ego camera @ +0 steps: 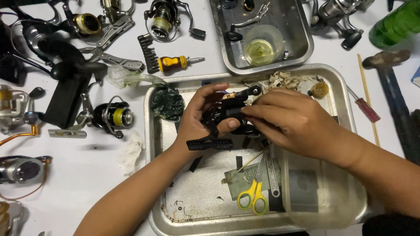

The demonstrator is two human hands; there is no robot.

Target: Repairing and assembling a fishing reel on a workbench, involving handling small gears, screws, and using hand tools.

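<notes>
Two hands meet over a metal tray (154, 144) on the white table. The left hand (199, 120) curls its fingers around a black fishing reel (227, 114), thumb pressed on its front, its handle (210, 144) jutting below. The right hand (293, 122) lies over the reel's other side, fingers pressed together on it. Yellow scissors (253, 196) lie nearby in the tray.

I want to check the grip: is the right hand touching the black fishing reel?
Touching. The head view shows the right hand with fingertips pressed on the black fishing reel, no gap visible.
</notes>
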